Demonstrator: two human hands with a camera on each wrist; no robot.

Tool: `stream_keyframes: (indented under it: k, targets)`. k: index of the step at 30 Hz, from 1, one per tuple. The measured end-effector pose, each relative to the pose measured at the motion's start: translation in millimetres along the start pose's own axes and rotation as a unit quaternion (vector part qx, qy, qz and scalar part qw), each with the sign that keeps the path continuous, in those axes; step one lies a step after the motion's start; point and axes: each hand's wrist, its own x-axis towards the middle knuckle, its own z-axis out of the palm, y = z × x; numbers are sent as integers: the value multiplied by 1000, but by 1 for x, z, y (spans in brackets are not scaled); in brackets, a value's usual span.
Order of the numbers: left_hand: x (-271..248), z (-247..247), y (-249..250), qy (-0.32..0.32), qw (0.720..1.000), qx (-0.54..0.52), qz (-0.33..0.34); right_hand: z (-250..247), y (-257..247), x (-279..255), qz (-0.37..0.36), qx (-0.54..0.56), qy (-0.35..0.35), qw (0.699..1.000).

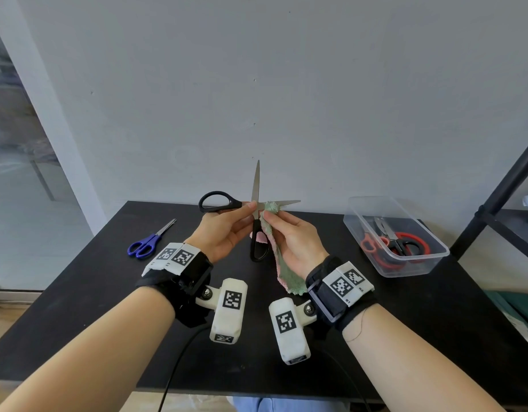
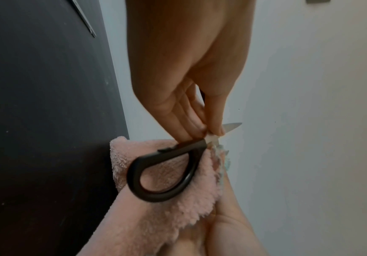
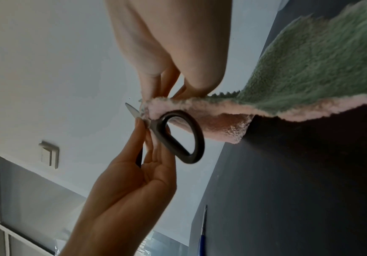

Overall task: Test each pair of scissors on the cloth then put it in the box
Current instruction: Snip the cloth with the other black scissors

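Black-handled scissors (image 1: pixel 255 203) are held above the table with their blades spread wide, one pointing up, one pointing right. My left hand (image 1: pixel 227 227) pinches them near the pivot; one handle loop (image 2: pixel 165 173) hangs free. My right hand (image 1: pixel 289 236) pinches a green and pink cloth (image 1: pixel 282 266) and holds its top edge between the spread blades. The cloth (image 3: pixel 309 69) hangs down over my right palm. A clear plastic box (image 1: pixel 396 236) at the right holds red-handled scissors (image 1: pixel 405 248) and black-handled ones. Blue-handled scissors (image 1: pixel 150 240) lie on the table at the left.
The black table (image 1: pixel 108 292) stands against a grey wall. A black metal shelf frame (image 1: pixel 494 203) rises at the right, just beyond the box. A cable runs from my left wrist over the table's front edge.
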Motion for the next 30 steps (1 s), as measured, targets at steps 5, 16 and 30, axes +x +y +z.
stream_keyframes:
  k: [5,16,30]
  targets:
    - [-1,0,-1,-13,1000,14,-11,-1,5,2,-15,-9,21,1000]
    - [-2,-8,5,-11,996,88,12,-6,5,2,-30,10,48,998]
    - [-9,-24,24,44,989,141,7,-42,-22,10,-50,-105,13,993]
